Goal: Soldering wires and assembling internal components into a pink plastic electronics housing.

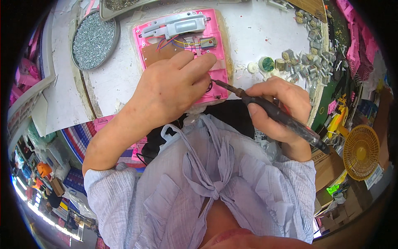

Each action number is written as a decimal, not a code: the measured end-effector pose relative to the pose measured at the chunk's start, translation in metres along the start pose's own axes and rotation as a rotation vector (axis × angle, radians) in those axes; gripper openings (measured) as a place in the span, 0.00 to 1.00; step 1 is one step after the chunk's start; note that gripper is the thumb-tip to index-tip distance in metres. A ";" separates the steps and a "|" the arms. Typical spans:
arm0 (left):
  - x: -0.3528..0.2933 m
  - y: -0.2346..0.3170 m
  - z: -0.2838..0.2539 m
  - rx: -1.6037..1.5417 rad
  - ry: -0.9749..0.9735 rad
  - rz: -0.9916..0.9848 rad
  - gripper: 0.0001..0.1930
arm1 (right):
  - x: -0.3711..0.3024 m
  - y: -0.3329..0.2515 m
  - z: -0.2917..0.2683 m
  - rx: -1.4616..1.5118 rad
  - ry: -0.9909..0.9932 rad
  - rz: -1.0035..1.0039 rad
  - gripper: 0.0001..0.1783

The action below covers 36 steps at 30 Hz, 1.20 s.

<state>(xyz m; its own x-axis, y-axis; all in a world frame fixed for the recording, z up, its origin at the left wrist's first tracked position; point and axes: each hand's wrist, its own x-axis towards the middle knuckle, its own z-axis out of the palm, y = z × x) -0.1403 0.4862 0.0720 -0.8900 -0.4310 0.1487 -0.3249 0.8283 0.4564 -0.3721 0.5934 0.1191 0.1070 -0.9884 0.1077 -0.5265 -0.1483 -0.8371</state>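
A pink plastic housing [218, 31] lies with its inner side up on the table in front of me. It holds a grey molded part [182, 27], a brown board [156, 52], a small metal motor [208, 42] and thin colored wires [162, 42]. My left hand [170, 85] rests over the housing's near part, fingers bent and pinched together; whatever they hold is hidden beneath them. In my right hand [286, 103] is a black soldering iron [278, 113], slanting down to the left. Its tip ends beside my left fingers, above a dark wire loop on the housing.
Left of the housing stands a round dish full of small silver screws [94, 40]. Another tray [108, 15] sits at the far edge. To the right are a small pot with green contents [266, 63] and a pile of small motors [309, 62]. A yellow fan [361, 152] stands farther right.
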 end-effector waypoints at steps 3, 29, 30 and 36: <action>-0.002 0.000 0.002 0.018 0.026 0.018 0.10 | -0.018 -0.001 -0.017 0.106 0.085 0.124 0.14; 0.003 0.001 0.009 0.064 0.141 0.154 0.15 | -0.168 0.094 -0.193 0.048 1.514 0.148 0.05; 0.003 0.001 0.008 0.066 0.144 0.152 0.15 | -0.163 0.104 -0.201 0.006 1.495 0.169 0.05; -0.006 -0.011 0.014 0.039 0.201 0.138 0.13 | -0.109 0.156 -0.236 -0.005 1.301 0.537 0.16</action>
<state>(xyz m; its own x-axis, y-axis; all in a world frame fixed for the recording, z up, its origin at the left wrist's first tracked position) -0.1355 0.4849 0.0539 -0.8468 -0.3716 0.3806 -0.2200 0.8961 0.3855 -0.6648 0.6701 0.1037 -0.9495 -0.2463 0.1943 -0.2568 0.2543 -0.9324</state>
